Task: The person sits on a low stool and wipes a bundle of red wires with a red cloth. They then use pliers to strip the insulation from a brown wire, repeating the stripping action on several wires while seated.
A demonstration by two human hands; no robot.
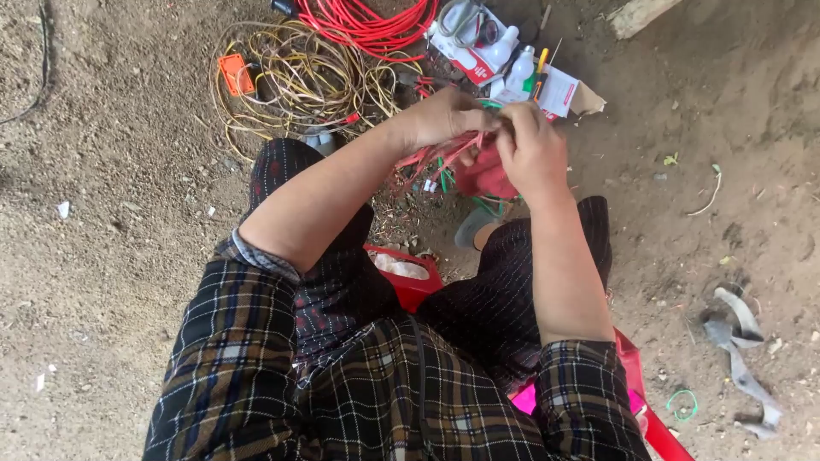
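Head: thin red wires (444,154) w/ hands.

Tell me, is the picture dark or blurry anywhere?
Head view: soft, even daylight with no glare or hard shadows; the dirt ground looks evenly lit. The left hand and right hand are a bit smeared around the red wires. The yellow wire coil looks fairly sharp.

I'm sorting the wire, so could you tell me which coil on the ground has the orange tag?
The yellow coil, left of the red coil; the orange tag sits on its left edge.
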